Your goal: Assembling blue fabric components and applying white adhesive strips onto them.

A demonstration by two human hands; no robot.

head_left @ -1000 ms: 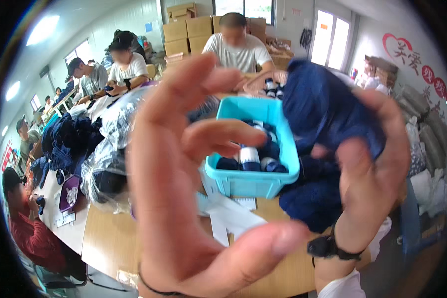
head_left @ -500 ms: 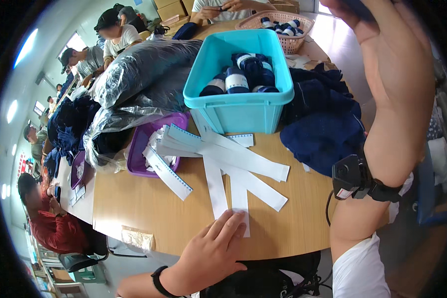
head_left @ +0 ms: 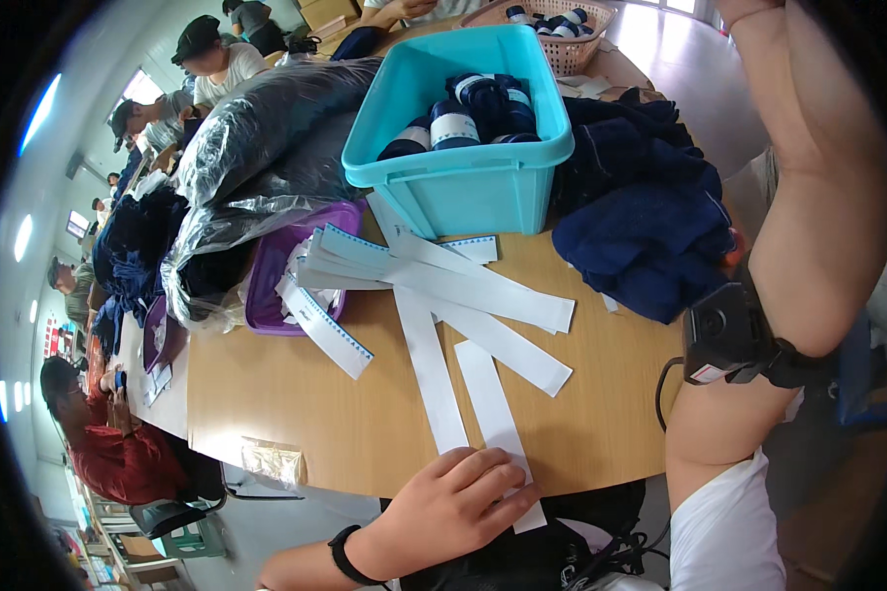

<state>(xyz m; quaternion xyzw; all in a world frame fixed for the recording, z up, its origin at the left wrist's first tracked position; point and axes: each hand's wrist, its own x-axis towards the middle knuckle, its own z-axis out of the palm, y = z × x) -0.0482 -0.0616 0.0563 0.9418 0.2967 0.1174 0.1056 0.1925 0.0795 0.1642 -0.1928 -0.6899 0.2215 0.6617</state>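
Observation:
My left hand (head_left: 453,507), a black band on its wrist, is at the table's near edge. Its bent fingers lie over a white paper strip (head_left: 489,389) and grip its near part; the thumb is hidden underneath. The end of that strip juts past the edge. Beside it lies another white strip (head_left: 426,360), with more strips fanned out behind, some with a blue patterned border. My raised right arm runs up the right side with a black device (head_left: 724,333) strapped on. My right hand (head_left: 749,8) is mostly cut off by the top edge, its fingers unseen.
A turquoise bin (head_left: 453,187) holds several banded navy rolls. Navy cloth (head_left: 641,236) lies right of it, a purple basket (head_left: 264,286) with paper scraps and plastic-wrapped bundles (head_left: 266,128) left. A pink basket (head_left: 572,54) stands behind. Other people sit along the left and far side.
My left hand has drawn the strip toward me, off the fanned pile and over the table edge. My right hand has risen mostly out of view. The view has shifted slightly.

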